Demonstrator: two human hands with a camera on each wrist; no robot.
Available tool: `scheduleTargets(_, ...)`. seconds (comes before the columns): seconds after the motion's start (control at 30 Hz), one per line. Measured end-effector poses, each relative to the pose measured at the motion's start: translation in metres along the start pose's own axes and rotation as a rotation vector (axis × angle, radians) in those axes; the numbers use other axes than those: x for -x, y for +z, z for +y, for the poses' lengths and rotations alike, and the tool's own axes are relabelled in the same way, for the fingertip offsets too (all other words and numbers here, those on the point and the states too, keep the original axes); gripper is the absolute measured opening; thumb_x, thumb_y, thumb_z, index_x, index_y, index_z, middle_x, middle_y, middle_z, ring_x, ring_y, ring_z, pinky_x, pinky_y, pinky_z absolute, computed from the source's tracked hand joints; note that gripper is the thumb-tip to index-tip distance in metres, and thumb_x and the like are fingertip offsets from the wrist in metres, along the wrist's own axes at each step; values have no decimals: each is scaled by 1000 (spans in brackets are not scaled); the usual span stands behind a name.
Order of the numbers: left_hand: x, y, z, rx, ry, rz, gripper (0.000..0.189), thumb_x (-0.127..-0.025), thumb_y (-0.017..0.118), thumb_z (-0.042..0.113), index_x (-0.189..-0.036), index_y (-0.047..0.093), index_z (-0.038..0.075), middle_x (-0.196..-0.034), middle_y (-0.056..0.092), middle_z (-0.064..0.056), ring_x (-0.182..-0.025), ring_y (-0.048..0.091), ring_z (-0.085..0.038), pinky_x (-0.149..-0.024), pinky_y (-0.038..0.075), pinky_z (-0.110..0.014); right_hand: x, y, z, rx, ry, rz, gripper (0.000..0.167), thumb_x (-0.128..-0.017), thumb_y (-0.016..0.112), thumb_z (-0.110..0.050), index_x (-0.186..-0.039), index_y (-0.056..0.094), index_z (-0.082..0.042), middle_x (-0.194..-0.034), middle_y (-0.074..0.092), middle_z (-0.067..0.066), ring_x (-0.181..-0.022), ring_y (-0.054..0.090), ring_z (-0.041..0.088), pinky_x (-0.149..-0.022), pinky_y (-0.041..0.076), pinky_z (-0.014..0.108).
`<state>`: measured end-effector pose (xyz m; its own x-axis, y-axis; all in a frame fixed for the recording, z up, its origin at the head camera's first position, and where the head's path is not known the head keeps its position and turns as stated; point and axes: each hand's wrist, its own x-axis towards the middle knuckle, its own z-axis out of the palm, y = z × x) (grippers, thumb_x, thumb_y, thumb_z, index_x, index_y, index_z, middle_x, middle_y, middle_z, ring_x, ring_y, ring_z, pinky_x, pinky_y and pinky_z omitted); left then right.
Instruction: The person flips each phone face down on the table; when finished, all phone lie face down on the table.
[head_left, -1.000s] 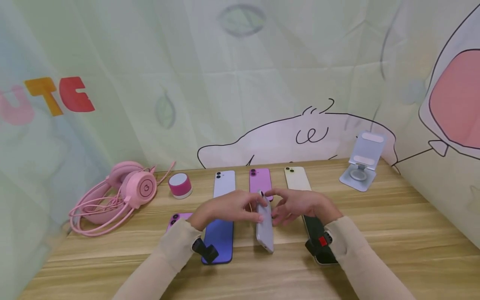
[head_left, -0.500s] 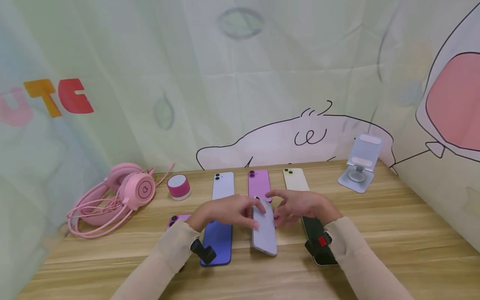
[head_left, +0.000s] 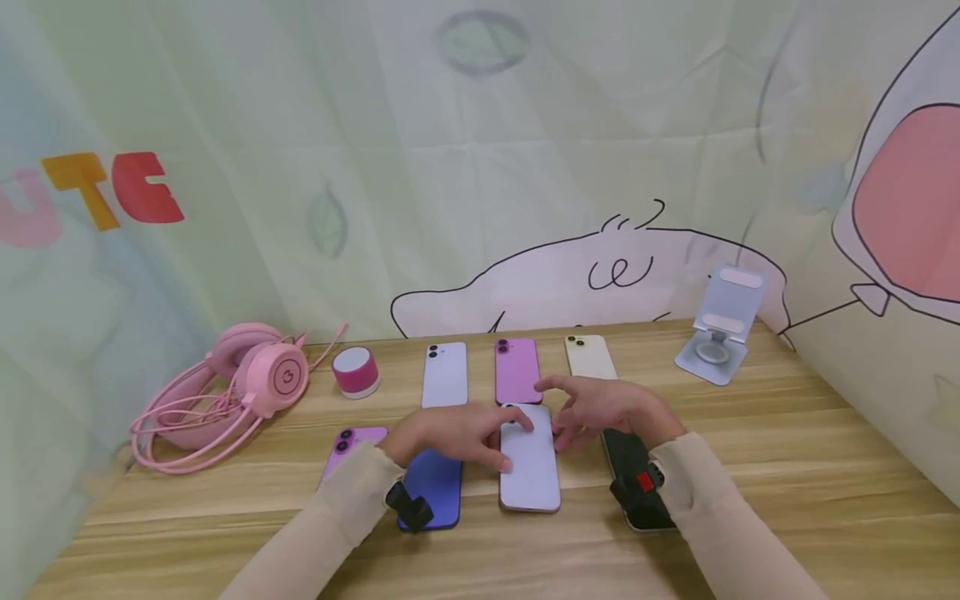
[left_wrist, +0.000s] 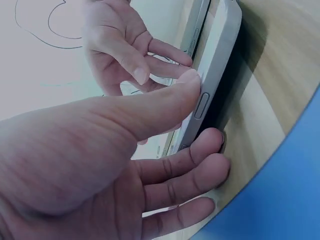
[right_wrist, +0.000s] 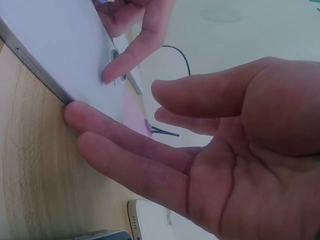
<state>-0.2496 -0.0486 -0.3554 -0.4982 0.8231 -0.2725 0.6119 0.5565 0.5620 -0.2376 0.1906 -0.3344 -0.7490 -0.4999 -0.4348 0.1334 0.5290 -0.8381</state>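
A pale silver-white smartphone [head_left: 531, 483] lies back up in the middle of the wooden table, its camera end away from me. My left hand [head_left: 459, 432] holds it from the left, index finger on the back near the cameras. In the left wrist view the thumb [left_wrist: 175, 102] lies at the phone's side edge above the button, other fingertips curled by its lower edge, over a dark shadow gap. My right hand [head_left: 603, 410] is at the opposite side, holding nothing. In the right wrist view its straight fingers [right_wrist: 135, 165] reach the phone's edge, one fingertip right at it.
Behind lie a light blue phone [head_left: 446, 375], a pink phone [head_left: 517, 375] and a cream phone [head_left: 591, 357]. Left are a blue phone [head_left: 437, 492] and a purple phone [head_left: 348, 442]; right, a dark phone [head_left: 630, 467]. Headphones [head_left: 277, 382], a small speaker [head_left: 356, 375] and a phone stand [head_left: 729, 304] stand farther out.
The silver-white phone has turned from standing on its long edge to lying back up, its near end swinging slightly right. My left hand has lowered with it; the right hand has barely moved.
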Motion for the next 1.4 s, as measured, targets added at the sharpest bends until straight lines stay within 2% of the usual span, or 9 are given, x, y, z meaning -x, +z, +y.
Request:
scheduleTargets(0.2, -2, 1, 0, 12, -39, -13, 55, -95, 70, 25, -142, 44, 14, -82, 61, 4, -75, 55, -6, -72, 45, -23, 0, -2, -1, 7, -1, 8, 61, -99, 53, 4, -154, 30, -8, -108, 63, 21, -92, 69, 28, -86, 56, 42)
scheduleTargets(0.47, -2, 3, 5, -12, -56, -41, 58, -94, 73, 25, -142, 42, 17, -79, 62, 5, -72, 56, -6, -70, 44, -23, 0, -2, 1, 10, 0, -1, 60, -98, 54, 4, -153, 32, -8, -113, 61, 21, -93, 68, 28, -88, 55, 41)
scheduleTargets(0.57, -3, 4, 7, -18, -52, -38, 55, -92, 74, 24, -137, 43, 19, -76, 60, 4, -70, 55, -6, -68, 43, -22, 1, -4, 1, 16, 1, -3, 60, -99, 54, 4, -153, 32, -9, -114, 61, 21, -93, 68, 27, -88, 55, 41)
scheduleTargets(0.77, -4, 4, 9, -24, -26, -33, 48, -92, 75, 22, -127, 44, 16, -69, 52, 5, -64, 49, -6, -63, 38, -22, 3, -5, 1, 14, -5, -8, 60, -99, 55, 3, -153, 32, -9, -115, 61, 21, -95, 69, 28, -89, 55, 41)
scheduleTargets(0.9, -2, 5, 9, -28, -40, -27, 43, -91, 76, 22, -122, 46, 17, -68, 50, 4, -63, 46, -6, -62, 36, -22, 4, -7, 0, 20, -26, -20, 60, -98, 57, 0, -153, 34, -10, -118, 61, 20, -97, 69, 29, -91, 54, 43)
scheduleTargets(1.0, -4, 5, 14, -66, -55, -24, 37, -91, 76, 24, -115, 48, 18, -72, 52, 4, -65, 48, -7, -63, 38, -23, 7, -13, 2, 45, -44, -24, 57, -98, 58, -2, -151, 39, -11, -119, 62, 18, -98, 69, 28, -91, 53, 44)
scheduleTargets(1.17, -13, 1, 28, -145, -56, -42, 29, -90, 76, 26, -105, 52, 18, -74, 53, 4, -67, 48, -8, -63, 39, -24, 15, -28, 5, 76, -76, -51, 53, -97, 56, -3, -148, 40, -6, -117, 64, 19, -103, 68, 30, -90, 54, 45)
scheduleTargets(1.4, -34, -2, 41, -162, -47, -114, 25, -92, 75, 27, -102, 55, 16, -76, 53, 4, -68, 49, -7, -63, 38, -22, 31, -44, 9, 123, -69, -32, 52, -97, 55, -5, -148, 40, -4, -116, 67, 18, -104, 67, 31, -87, 53, 43)
